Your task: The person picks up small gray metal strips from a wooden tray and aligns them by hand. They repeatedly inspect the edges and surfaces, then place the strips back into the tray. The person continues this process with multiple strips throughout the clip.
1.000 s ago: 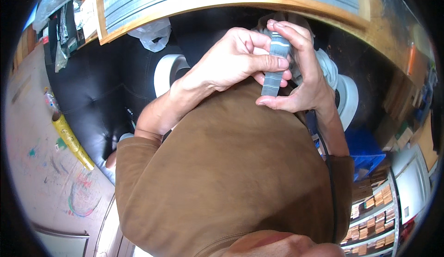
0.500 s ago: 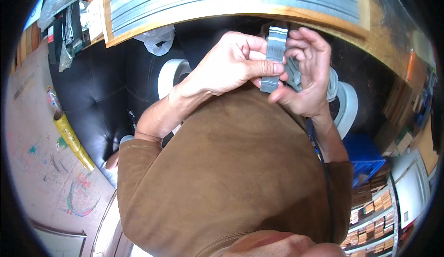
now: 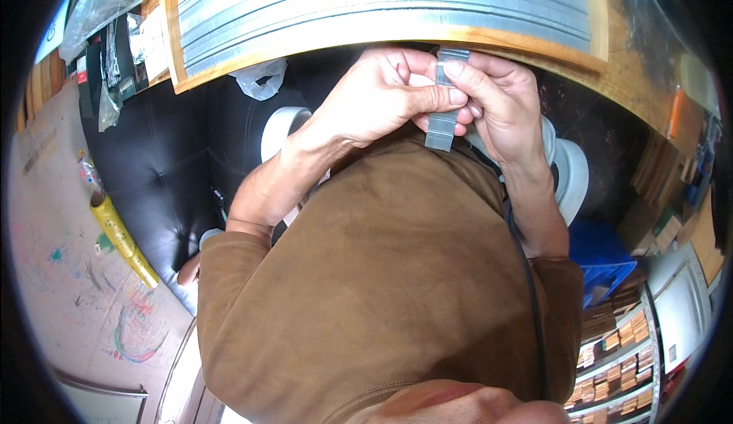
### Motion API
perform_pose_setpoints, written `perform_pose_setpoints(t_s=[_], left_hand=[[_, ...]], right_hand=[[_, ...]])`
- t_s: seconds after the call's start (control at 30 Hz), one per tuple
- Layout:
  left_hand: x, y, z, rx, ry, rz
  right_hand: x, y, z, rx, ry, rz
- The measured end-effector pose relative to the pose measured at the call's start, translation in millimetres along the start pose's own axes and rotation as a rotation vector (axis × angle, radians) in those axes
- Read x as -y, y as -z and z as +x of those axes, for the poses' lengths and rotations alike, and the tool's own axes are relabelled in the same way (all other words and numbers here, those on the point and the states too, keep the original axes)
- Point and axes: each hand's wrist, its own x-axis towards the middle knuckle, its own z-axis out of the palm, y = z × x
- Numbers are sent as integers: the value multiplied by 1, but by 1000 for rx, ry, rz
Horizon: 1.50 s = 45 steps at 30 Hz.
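Observation:
A narrow grey stack of thin, metallic-looking strips (image 3: pixel 440 132) is upright between my hands, just below the front edge of a wooden tray (image 3: pixel 427 33). My left hand (image 3: pixel 378 99) grips it from the left, thumb across its front and fingers behind. From the right, my right hand (image 3: pixel 508 107) is closed on the upper part, its thumb pressed on the front face. The lower end sticks out beneath my fingers. Long grey metallic rows (image 3: pixel 382 0) fill the tray above. Part of the stack is hidden by my thumbs.
A white plastic bag (image 3: pixel 259 80) hangs under the tray at left, over a black padded seat (image 3: pixel 164 149). Pale chair arms (image 3: pixel 573 176) flank me. At right are a blue bin (image 3: pixel 603 260) and shelves of small wooden blocks (image 3: pixel 622 370). A yellow tube (image 3: pixel 122 237) lies at left.
My right hand has gone from spread fingers beside the stack to closing on its upper part, thumb on the front. My left hand keeps its grip.

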Motion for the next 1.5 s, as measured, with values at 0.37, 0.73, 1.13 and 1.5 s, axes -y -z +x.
perform_pose_setpoints(t_s=[0.37,0.73,1.13,1.5], left_hand=[[3,5,5,53,-18,-73],[7,-14,-12,-118,-48,185],[5,4,-4,-6,-11,-118],[4,7,-1,-20,-25,4]], right_hand=[[-1,3,2,21,-1,-14],[-10,-4,-2,-14,67,-125],[-3,-8,-2,25,-10,37],[-6,-2,4,21,13,-27]])
